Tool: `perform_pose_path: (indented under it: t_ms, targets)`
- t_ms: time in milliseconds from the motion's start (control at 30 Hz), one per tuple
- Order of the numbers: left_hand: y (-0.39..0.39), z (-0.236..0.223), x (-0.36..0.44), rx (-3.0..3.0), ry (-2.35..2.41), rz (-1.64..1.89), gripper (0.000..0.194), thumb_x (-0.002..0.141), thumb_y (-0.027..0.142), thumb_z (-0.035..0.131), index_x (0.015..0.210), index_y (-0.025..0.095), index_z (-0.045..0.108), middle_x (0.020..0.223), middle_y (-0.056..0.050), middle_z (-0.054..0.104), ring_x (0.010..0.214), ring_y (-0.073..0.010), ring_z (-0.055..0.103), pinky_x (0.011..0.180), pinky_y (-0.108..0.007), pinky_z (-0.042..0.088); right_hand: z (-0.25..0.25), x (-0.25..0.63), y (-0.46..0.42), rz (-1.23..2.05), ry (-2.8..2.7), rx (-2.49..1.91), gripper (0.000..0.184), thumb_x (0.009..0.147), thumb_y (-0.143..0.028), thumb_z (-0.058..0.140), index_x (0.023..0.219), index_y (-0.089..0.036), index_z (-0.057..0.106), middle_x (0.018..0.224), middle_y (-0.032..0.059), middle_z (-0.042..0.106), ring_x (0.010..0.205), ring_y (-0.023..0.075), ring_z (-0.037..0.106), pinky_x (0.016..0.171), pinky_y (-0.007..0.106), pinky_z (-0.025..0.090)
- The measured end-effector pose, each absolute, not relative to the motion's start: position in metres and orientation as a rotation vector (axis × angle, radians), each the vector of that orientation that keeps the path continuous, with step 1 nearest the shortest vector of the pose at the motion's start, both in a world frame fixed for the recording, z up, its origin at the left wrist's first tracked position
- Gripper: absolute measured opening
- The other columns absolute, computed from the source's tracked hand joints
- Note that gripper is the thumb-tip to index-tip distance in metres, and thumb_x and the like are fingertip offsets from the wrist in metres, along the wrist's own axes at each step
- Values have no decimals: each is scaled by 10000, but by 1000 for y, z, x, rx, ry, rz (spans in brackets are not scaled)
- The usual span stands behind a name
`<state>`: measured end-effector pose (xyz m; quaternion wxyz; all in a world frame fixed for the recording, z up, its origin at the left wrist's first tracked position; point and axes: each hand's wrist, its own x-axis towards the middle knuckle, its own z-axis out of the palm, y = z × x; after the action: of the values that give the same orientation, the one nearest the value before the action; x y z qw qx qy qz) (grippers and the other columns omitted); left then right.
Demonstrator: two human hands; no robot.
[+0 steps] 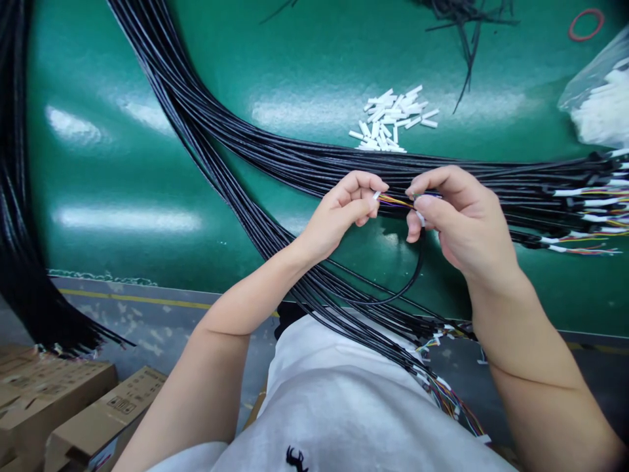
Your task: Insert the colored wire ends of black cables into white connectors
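Black cable (420, 259), mid-frame, coloured wires (397, 200) stretched between both hands

Far left: cable bundle (19, 229) running past the edge of the green table (122, 164); cardboard boxes (93, 410) below.

Left hand (341, 206): thumb and forefinger closed on the wires' free end; white piece (377, 195) at the fingertips.

Behind the hands: pile of loose white pieces (390, 115), none fitted, so supply remains.

Right hand (464, 216): thumb and fingers pinching the cable near its end, a second white piece (421, 219) there; exact contact hidden.

Below, toward the shirt: lower bundle (248, 210), its ends showing coloured wires with white bits. Far right: upper bundle (295, 160), ends fanned with white sleeves (570, 193); bag of white parts (604, 108) beyond.

Progress (judged): held cable part-worked; many ends carry white pieces; cannot tell which bundle is finished.

Axis: exposed wires lie roughly left to right, free end pointing left, dipping slightly rightward; below the right hand the black jacket drops, then curves back left toward the lower bundle.
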<state>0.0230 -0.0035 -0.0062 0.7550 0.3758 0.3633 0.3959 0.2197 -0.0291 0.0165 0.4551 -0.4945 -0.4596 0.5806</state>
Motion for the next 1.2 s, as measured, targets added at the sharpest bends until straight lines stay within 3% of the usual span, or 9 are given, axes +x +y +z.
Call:
perform_pose_path:
  t_ms: [133, 300, 567, 800, 1000, 1200]
  targets:
    - [-4, -5, 23, 833, 794, 859, 236, 816, 311, 783, 968, 186, 652, 689, 48, 571, 599, -48, 475, 560, -198, 371, 15, 218, -26, 1497, -1054, -1217, 199, 868, -362, 833, 842, -230, 687, 763, -58, 600, 473, 76, 585, 435, 231, 472]
    - [-3, -2, 24, 825, 833, 849, 268, 777, 338, 786, 947, 195, 637, 674, 53, 547, 589, -51, 451, 549, -208, 354, 16, 218, -22, 1609, -947, -1180, 302, 799, -440, 893, 854, -242, 671, 841, -53, 614, 469, 77, 592, 405, 234, 496]
    - [-3, -3, 24, 778, 857, 848, 280, 744, 319, 797, 928, 187, 631, 667, 59, 544, 578, -40, 442, 536, -195, 330, 15, 221, -25, 1610, -1078, -1241, 179, 856, -408, 870, 923, -253, 809, 680, -42, 653, 503, 93, 619, 479, 223, 504]
    - [-3, -4, 24, 763, 852, 878, 259, 753, 318, 775, 923, 199, 621, 644, 60, 519, 569, -50, 421, 540, -214, 338, 9, 224, -21, 1584, -1055, -1246, 307, 776, -490, 928, 839, -253, 742, 718, -51, 660, 496, 97, 622, 427, 222, 474]
    - [-3, -7, 23, 763, 861, 880, 246, 745, 306, 756, 927, 211, 620, 643, 52, 505, 581, -62, 421, 550, -230, 343, 10, 223, -21, 1633, -977, -1226, 310, 767, -475, 924, 850, -269, 708, 682, -41, 655, 521, 135, 643, 458, 260, 517]
    - [-3, -8, 24, 771, 868, 873, 253, 762, 326, 764, 926, 207, 613, 653, 55, 497, 575, -55, 421, 544, -217, 340, 12, 220, -21, 1586, -1023, -1220, 281, 803, -449, 891, 869, -250, 705, 725, -45, 636, 500, 114, 615, 422, 251, 448]
